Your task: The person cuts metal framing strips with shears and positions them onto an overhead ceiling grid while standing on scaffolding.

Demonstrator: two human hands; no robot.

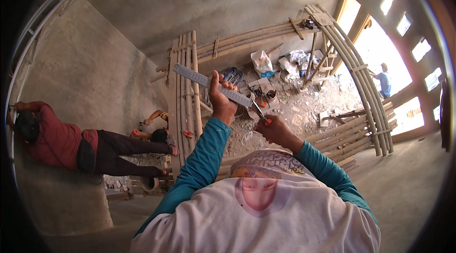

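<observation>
My left hand [223, 101] is wrapped round the middle of a grey metal channel strip [194, 76], raised in front of my chest. The strip slants from upper left down to the right, its face marked with a row of small stamped shapes. In my right hand [280, 133], closed round the handles, are red-handled snips [258, 110]. Their dark jaws meet the strip's lower right end. How far the jaws are parted cannot be made out.
Bamboo scaffolds [183, 91] stand left, behind and right [365, 91]. A person in a red shirt [59, 134] stands on the left one, another person crouching below. Sacks [262, 63], buckets [271, 95] and rubble cover the ground. Someone in blue [384, 82] is by the opening.
</observation>
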